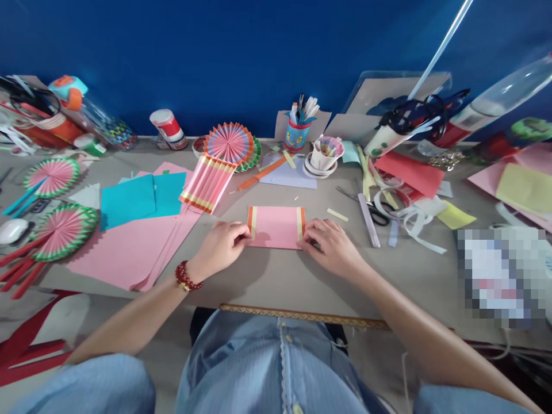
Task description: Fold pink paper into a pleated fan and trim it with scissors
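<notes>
A pink sheet of paper [276, 227] with cream and orange strips along its left and right sides lies flat on the desk before me. My left hand [222, 244] grips its lower left corner, fingers curled and thumb pressed in. At the lower right corner, my right hand [330, 244] holds the paper the same way. Just beyond the sheet, a pleated pink paper [210, 183] with similar striped ends leans by a round folded paper rosette [229, 144]. A small cream strip [337, 214] lies near my right hand.
Scissors [379, 216] and a pale lilac stick-like tool [368, 221] lie to the right, beside curled white paper strips [416, 224]. Blue sheets [129, 200] rest on larger pink sheets [116, 253] at left. Cups of pens [297, 133] and a glue bottle [169, 129] stand along the blue wall.
</notes>
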`<move>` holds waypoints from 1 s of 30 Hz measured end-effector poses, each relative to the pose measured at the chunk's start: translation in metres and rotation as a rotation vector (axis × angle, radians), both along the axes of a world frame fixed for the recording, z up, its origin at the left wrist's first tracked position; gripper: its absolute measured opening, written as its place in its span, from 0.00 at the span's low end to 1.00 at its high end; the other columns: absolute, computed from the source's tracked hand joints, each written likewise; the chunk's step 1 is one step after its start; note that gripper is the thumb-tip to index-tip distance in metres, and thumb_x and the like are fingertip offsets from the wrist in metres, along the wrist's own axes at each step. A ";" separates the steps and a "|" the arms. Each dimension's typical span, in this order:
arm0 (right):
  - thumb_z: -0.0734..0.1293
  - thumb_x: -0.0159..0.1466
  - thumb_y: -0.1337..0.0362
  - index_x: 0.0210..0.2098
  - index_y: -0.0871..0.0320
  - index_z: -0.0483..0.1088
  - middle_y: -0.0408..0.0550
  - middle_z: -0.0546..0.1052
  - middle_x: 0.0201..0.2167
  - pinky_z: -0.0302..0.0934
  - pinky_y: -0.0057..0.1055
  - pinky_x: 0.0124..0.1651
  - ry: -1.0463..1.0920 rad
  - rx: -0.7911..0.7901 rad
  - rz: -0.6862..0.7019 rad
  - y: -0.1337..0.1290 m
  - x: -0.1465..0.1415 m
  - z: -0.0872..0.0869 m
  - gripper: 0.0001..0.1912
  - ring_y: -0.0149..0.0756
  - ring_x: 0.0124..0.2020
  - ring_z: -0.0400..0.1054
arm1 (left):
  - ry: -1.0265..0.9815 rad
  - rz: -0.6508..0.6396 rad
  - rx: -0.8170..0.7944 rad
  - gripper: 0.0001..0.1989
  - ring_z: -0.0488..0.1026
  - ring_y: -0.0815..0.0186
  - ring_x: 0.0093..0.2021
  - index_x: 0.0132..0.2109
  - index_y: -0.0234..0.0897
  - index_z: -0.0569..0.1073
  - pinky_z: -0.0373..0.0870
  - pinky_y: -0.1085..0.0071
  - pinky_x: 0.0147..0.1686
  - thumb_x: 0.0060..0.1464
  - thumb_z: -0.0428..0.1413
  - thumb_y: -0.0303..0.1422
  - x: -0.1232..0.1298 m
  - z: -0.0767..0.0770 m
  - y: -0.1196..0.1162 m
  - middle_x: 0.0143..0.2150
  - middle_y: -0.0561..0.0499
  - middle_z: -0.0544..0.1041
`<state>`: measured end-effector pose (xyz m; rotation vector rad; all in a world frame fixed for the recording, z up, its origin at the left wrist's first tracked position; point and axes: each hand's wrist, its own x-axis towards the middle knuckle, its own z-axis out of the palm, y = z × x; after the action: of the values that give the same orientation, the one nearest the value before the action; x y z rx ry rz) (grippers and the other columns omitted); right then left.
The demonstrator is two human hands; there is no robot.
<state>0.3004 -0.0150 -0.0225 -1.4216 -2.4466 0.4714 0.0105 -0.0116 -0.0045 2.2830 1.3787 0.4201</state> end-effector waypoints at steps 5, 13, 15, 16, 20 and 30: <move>0.65 0.67 0.59 0.30 0.55 0.69 0.48 0.74 0.37 0.57 0.39 0.46 -0.035 0.010 0.002 0.005 -0.002 0.001 0.11 0.41 0.38 0.64 | 0.003 -0.032 -0.012 0.05 0.72 0.68 0.30 0.34 0.39 0.73 0.62 0.71 0.35 0.60 0.55 0.28 0.000 0.006 0.002 0.32 0.55 0.78; 0.63 0.67 0.60 0.31 0.55 0.70 0.48 0.73 0.36 0.56 0.38 0.46 -0.050 0.012 0.020 0.006 -0.003 0.003 0.10 0.40 0.36 0.64 | 0.031 -0.040 -0.015 0.07 0.71 0.68 0.28 0.32 0.38 0.71 0.61 0.71 0.34 0.60 0.54 0.28 0.001 0.008 0.002 0.30 0.54 0.77; 0.63 0.68 0.60 0.31 0.55 0.70 0.48 0.73 0.36 0.56 0.38 0.46 -0.048 0.013 0.015 0.006 -0.002 0.003 0.10 0.39 0.36 0.64 | 0.039 -0.040 0.003 0.07 0.70 0.68 0.28 0.32 0.38 0.70 0.61 0.70 0.34 0.60 0.54 0.27 0.001 0.007 0.002 0.29 0.55 0.76; 0.63 0.68 0.60 0.31 0.55 0.70 0.48 0.73 0.36 0.56 0.38 0.46 -0.047 0.013 0.013 0.006 -0.002 0.003 0.10 0.39 0.36 0.64 | 0.043 -0.044 0.011 0.07 0.70 0.68 0.28 0.32 0.38 0.70 0.61 0.70 0.35 0.60 0.54 0.27 0.001 0.006 0.002 0.29 0.55 0.76; 0.63 0.67 0.60 0.31 0.55 0.71 0.47 0.73 0.36 0.56 0.38 0.46 -0.046 0.010 0.012 0.007 -0.002 0.003 0.10 0.40 0.37 0.64 | 0.058 -0.071 0.024 0.07 0.69 0.68 0.29 0.32 0.38 0.69 0.60 0.70 0.35 0.60 0.54 0.25 0.001 0.002 0.001 0.29 0.56 0.74; 0.66 0.65 0.61 0.30 0.55 0.70 0.47 0.74 0.35 0.57 0.36 0.45 -0.004 0.002 0.002 0.008 -0.001 0.003 0.08 0.39 0.36 0.64 | 0.084 -0.068 0.047 0.07 0.69 0.68 0.29 0.33 0.38 0.69 0.60 0.68 0.39 0.59 0.53 0.23 0.000 -0.001 -0.002 0.31 0.55 0.72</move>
<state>0.2989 -0.0071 -0.0198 -1.4201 -2.4510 0.4669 0.0106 -0.0135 -0.0059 2.4026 1.3402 0.3414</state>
